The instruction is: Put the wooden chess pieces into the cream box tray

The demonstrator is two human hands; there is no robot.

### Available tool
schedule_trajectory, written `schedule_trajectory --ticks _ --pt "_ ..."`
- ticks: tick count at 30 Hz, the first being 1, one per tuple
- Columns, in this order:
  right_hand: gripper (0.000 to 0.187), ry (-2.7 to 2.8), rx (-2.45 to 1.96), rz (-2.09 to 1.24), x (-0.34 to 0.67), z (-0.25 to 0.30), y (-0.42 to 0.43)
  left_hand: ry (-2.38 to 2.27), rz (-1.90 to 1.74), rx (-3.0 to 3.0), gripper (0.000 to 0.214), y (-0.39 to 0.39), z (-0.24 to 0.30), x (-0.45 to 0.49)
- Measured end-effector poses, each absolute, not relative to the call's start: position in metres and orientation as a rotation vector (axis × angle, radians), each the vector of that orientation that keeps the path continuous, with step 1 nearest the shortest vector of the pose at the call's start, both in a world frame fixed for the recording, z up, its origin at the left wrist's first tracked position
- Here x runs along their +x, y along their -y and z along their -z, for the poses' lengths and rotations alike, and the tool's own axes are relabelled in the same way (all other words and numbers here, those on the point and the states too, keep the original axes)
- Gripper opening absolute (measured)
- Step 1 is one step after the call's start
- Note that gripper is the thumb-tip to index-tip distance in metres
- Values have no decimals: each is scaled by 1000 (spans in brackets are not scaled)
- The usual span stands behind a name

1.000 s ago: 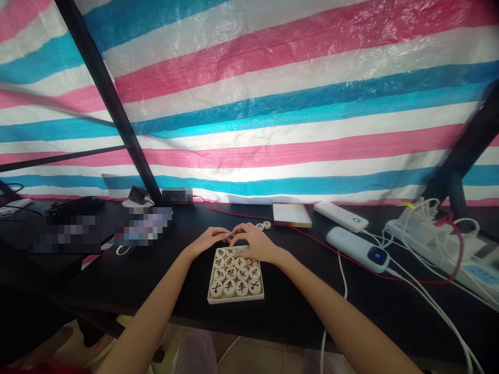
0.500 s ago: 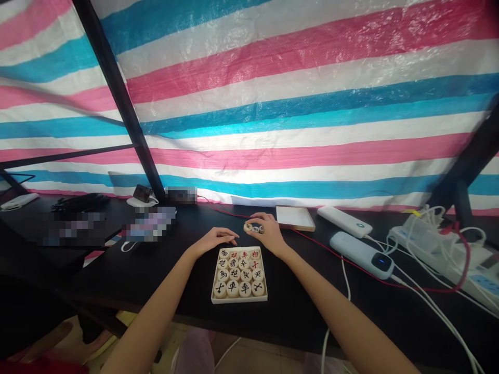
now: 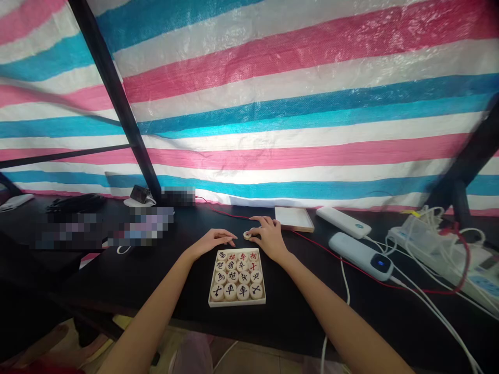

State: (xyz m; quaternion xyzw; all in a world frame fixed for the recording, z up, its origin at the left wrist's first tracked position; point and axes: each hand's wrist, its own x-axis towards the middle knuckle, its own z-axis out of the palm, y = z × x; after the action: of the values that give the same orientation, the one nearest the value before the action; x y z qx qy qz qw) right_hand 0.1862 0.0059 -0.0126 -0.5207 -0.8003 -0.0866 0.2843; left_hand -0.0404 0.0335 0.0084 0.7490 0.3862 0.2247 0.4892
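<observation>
A shallow white box (image 3: 237, 304) of round Chinese chess pieces lies on the black table in front of me. The pieces stand in rows, most with black characters and several at the back and right with red ones. My right hand (image 3: 272, 240) is curled behind the box's right back corner. At its thumb and fingertips is a cream Chinese chess piece (image 3: 247, 236); anything else under the palm is mostly hidden. My left hand (image 3: 215, 240) rests just behind the left back corner, fingers stretched out and holding nothing.
A shallow white lid or tray (image 3: 294, 218) lies behind my right hand. To the right are a white power bank (image 3: 343, 222), a blue-grey one (image 3: 360, 254), a red cable and a tangle of white cables (image 3: 432, 239). A striped sheet (image 3: 273, 124) hangs behind the table.
My right hand has closed further over the small group of pieces, leaving mainly one showing at the thumb. The view has shifted slightly; the left hand is nearly unchanged.
</observation>
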Motion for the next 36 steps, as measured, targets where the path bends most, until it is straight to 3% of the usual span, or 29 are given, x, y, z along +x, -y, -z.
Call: schedule_trajectory --ticks 5,10,14,16,19,36 --pt "18 2141 -1398 248 186 16 -6 -926 -547 1829 38 -35 -6 -41" --pt "37 2020 -1284 142 187 5 -2 -922 -559 1821 38 -36 -5 -41" --pt "28 1862 -1193 -120 188 -12 6 -914 -559 1815 38 -35 -6 -41" --pt "21 1995 -1086 -337 185 -16 14 -909 -560 1821 38 -34 -7 -41" --pt "26 2303 -928 -525 175 -15 25 -906 -566 1826 37 -33 -10 -40" --pt "27 2385 -1022 -523 160 -10 37 -903 -572 1842 35 -35 -8 -40"
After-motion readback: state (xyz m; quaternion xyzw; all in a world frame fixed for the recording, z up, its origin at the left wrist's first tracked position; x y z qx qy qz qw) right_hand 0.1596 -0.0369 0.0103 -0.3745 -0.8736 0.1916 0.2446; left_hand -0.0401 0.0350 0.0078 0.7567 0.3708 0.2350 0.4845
